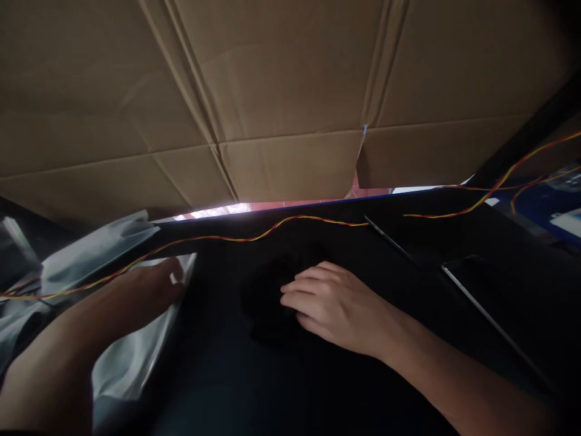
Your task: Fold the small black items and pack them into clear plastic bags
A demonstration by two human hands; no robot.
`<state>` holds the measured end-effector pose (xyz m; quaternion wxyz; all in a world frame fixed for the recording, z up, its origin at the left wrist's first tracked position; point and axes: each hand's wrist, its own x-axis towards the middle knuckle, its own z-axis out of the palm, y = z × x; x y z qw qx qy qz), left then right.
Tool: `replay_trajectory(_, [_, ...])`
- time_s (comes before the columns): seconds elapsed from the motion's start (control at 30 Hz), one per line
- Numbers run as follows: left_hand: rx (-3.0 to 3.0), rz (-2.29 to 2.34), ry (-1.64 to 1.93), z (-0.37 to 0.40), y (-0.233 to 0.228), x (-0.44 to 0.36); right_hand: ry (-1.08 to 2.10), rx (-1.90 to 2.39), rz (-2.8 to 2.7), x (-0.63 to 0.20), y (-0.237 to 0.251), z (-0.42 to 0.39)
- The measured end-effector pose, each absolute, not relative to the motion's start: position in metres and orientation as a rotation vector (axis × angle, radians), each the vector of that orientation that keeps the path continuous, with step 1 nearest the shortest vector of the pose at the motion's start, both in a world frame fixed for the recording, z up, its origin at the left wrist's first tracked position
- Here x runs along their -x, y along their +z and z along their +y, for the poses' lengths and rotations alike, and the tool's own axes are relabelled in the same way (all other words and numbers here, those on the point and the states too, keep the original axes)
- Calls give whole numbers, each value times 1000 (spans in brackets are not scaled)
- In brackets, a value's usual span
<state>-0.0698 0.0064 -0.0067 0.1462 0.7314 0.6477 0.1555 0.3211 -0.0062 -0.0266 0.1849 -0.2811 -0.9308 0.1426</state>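
Observation:
At the left, my left hand (166,284) is blurred, its fingers curled at the edge of a whitish plastic bag (129,357), seemingly pinching it. My right hand (329,303) lies palm down near the middle of the black table, fingers stretched out and fairly close together. Its fingertips touch a black, soft-looking item (267,297) whose kind I cannot make out against the dark surface. A twisted red and yellow wire (218,238) runs past, beyond both hands.
Large folded cardboard (290,91) stands upright behind the black table (254,393). Another whitish plastic bag (100,248) lies at the left. To the right are a phone-like dark slab (494,315) with a shiny edge and a thin rod (388,237). Blue clutter (540,209) sits far right.

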Motion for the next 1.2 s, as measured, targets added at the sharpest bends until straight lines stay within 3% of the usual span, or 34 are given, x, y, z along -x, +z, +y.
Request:
replay_trajectory(0.1, [-2120,1716,297,3,0,38,401,903,-2444,-322,-25,-4])
replay_trajectory(0.4, [-2159,1477,305,2,-4,-44,613,984,-1545,-330,-2,0])
replay_trajectory(0.63, [-2075,1507,421,-3,-8,-42,540,894,-1729,-321,-11,-11])
replay_trajectory(0.9, [-1698,1260,825,-4,-9,-56,117,674,-2383,-308,-25,-22])
replay_trajectory(1.2, [-1456,1269,863,-12,-10,-67,234,822,-2642,-302,-27,-32])
